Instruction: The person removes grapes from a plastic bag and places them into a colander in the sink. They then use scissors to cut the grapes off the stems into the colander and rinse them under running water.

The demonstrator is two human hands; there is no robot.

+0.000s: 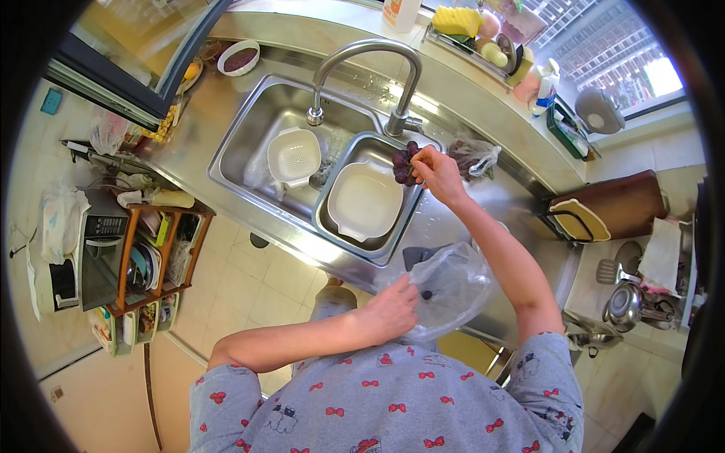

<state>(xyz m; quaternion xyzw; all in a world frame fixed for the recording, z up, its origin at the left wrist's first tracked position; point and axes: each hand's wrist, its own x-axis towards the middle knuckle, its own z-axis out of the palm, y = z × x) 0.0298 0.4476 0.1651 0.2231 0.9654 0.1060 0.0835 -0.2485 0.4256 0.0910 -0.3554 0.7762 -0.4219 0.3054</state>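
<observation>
Sleeves of a grey short-sleeved shirt [400, 411] printed with red bows frame the lower edge as I look down, from afar, through the head camera. Nearest, the left hand [387, 309] is closed narrow, fingers curled on the edge of a thin, clear plastic bag [459, 291]. The bag hangs loose at the front of the steel counter; a small dark round object [427, 295] shows at it, though I cannot tell whether inside or behind. Farther out, the right hand [440, 177] holds a cluster of dark purple grapes [405, 163], thumb and fingertips pinched together. I see the grapes over the right side of a grey-rimmed rectangular tub [375, 244], by the edge of the white squarish basin [365, 198] in it. To the left, a white plastic colander [294, 155] sits in a stainless-steel sink [260, 113]. Beyond rises a curved, brushed-metal faucet [368, 48]; at the counter's back left is a round white bowl [242, 73] with dark red contents. Farthest, a yellow sponge [457, 20] rests on the windowsill rack.
</observation>
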